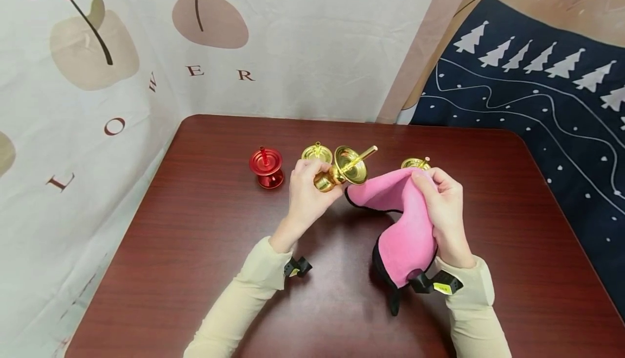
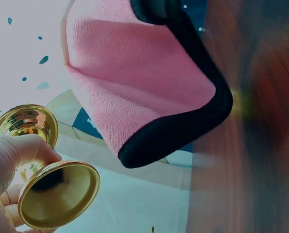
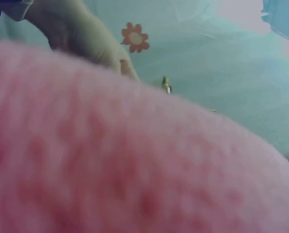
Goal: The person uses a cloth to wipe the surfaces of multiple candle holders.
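Observation:
My left hand (image 1: 310,190) grips a gold candle holder (image 1: 350,166) by its stem, tilted so the dish and its spike lean to the right. In the left wrist view the hollow underside of the base (image 2: 61,194) faces the camera, thumb across the stem. With fingers and thumb, my right hand (image 1: 444,209) pinches a pink cloth (image 1: 407,228) with black edging, which hangs in folds below it. The cloth's left end comes close to the gold dish in the head view. Blurred pink cloth (image 3: 134,165) fills most of the right wrist view.
On the dark red wooden table (image 1: 195,260) a red candle holder (image 1: 266,167) stands left of my left hand. Another gold holder (image 1: 317,152) is behind that hand. A further gold one (image 1: 415,162) is partly hidden behind the cloth. Printed curtains (image 1: 312,49) hang behind the table.

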Demonstrator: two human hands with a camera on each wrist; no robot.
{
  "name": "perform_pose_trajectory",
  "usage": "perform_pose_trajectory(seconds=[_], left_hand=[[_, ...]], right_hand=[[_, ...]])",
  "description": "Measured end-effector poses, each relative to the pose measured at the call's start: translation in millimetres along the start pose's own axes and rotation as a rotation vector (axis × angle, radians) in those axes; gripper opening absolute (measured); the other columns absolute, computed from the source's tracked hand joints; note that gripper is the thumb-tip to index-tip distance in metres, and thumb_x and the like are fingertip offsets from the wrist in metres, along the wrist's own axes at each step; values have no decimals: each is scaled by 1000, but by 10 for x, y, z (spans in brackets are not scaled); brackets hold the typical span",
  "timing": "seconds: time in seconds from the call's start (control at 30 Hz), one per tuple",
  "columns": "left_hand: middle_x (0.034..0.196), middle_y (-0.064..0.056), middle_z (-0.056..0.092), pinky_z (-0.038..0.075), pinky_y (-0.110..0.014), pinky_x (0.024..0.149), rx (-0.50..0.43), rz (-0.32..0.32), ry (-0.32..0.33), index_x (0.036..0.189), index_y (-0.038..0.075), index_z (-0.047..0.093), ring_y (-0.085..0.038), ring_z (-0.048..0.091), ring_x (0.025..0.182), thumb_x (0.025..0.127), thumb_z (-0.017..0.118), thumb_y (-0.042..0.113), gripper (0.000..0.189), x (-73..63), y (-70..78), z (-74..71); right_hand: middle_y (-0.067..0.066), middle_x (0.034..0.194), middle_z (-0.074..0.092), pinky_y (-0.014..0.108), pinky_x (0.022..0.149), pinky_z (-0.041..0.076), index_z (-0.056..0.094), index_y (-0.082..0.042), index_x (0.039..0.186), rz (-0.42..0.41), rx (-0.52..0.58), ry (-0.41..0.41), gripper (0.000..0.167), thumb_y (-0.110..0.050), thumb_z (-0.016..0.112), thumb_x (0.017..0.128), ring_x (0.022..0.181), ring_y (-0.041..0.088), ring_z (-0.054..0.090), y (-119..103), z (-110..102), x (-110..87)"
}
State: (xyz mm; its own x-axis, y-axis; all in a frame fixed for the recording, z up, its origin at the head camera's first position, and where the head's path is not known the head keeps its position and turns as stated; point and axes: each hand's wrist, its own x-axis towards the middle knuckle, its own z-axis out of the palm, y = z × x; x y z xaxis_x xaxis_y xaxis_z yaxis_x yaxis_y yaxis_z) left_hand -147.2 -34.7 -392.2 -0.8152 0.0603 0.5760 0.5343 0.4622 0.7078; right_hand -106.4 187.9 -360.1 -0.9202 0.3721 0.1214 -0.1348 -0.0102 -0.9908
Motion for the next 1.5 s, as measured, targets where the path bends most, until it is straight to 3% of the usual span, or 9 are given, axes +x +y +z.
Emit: perform_pose_trajectory(seconds=[0.23,0.57,0.8,1.0,1.07,1.17,1.27,1.4,1.5], left_hand=[[84,-7,61,37,-47,77,7,-6,-33,81,6,61,-27,51,93,58,77,9,29,11,15,-13],[82,-7,59,38,-46,79,32,34,-132,81,7,60,-24,52,92,58,78,10,29,-36,60,102],[84,-7,59,39,-44,78,21,43,-117,82,8,60,-23,52,92,60,79,10,29,-58,125,206],[87,-10,58,40,-43,77,18,52,-38,83,6,59,-25,53,91,60,78,9,30,-46,148,253],[87,-10,58,40,-43,77,22,54,-21,83,6,59,-25,52,91,61,78,9,29,-39,156,264],[87,-10,57,40,-43,76,46,73,5,84,6,60,-25,52,90,61,78,10,29,-32,168,279],[85,-10,57,40,-43,76,85,111,25,83,6,60,-25,52,89,62,77,12,28,-29,184,291],[81,-8,58,40,-41,75,133,167,40,84,6,60,-24,51,87,62,75,12,26,-37,203,312],[78,-6,61,41,-39,76,160,210,55,84,6,61,-24,51,87,63,75,10,26,-48,207,325]], right_hand=[[-2,60,58,16,43,38,64,-12,71,68,130,37,18,-9,62,88,48,7,48,-52,19,-11],[1,70,62,15,51,45,71,-11,81,83,345,-14,13,-8,61,89,57,8,56,-44,141,-29],[3,85,62,20,63,53,72,-12,89,147,470,-216,18,-6,56,92,68,10,64,-21,167,-66],[9,93,65,22,71,53,67,-1,106,137,726,-475,51,12,20,92,81,14,66,47,112,-64],[7,98,65,21,70,52,65,-4,114,116,691,-538,51,13,21,93,83,13,65,78,91,-59],[3,108,64,20,74,52,62,-12,122,79,552,-557,39,8,43,93,91,9,62,121,77,-53],[0,111,63,19,76,51,60,-13,123,33,362,-468,39,1,61,86,95,8,60,142,112,-58],[-6,99,65,17,78,49,58,5,120,-24,160,-270,37,9,61,83,92,8,59,147,204,-56],[-6,84,64,14,69,47,66,6,104,-49,129,-166,27,15,57,81,76,5,57,144,259,-45]])
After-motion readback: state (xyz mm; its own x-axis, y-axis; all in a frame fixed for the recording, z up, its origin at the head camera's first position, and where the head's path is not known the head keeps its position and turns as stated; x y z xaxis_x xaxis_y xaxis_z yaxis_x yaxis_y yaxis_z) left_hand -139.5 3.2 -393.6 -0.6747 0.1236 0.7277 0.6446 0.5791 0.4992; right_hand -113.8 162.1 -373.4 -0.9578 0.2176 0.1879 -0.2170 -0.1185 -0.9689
